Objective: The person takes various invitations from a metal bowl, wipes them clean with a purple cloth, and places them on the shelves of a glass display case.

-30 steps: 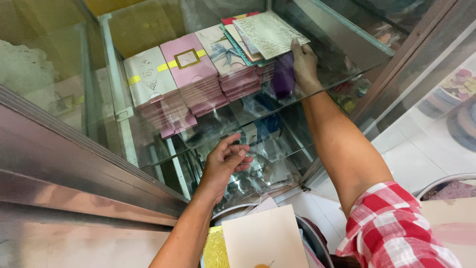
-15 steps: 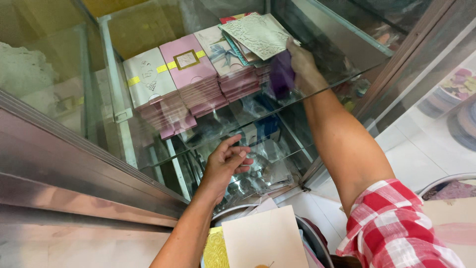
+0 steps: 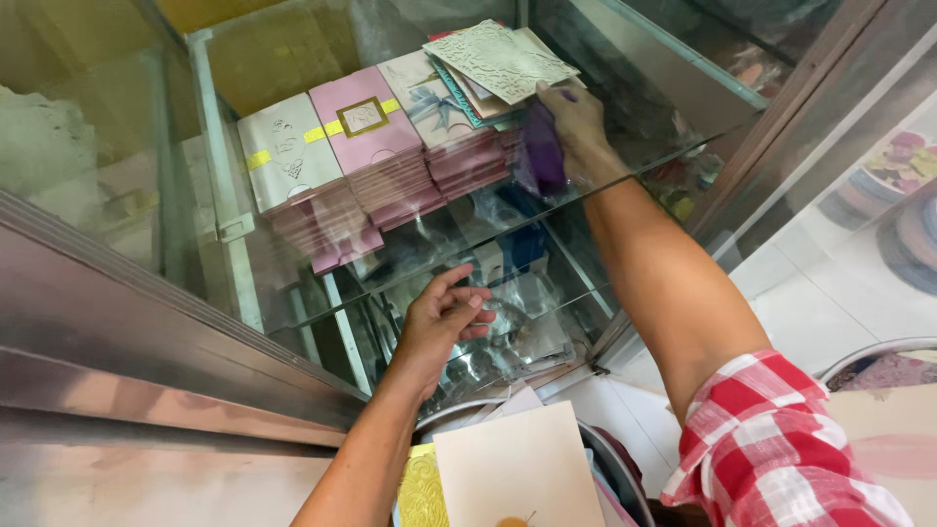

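Gripping a pale green embossed card (image 3: 503, 60) atop fanned cards, right hand (image 3: 576, 122) fingers pinch it; left hand (image 3: 441, 322) half-curled, empty, against the glass shelf (image 3: 459, 234).

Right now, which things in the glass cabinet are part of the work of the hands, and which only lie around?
In hand:
- right hand at the pale lace-patterned card on top of the card stack
- purple packet beside that hand
- left hand by the lower glass shelf

Lying about:
- pink card stack
- white card stack
- cream card

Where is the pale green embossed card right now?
In the head view, upper middle: the pale green embossed card tops the rightmost card stack on the glass shelf, beside the right hand.
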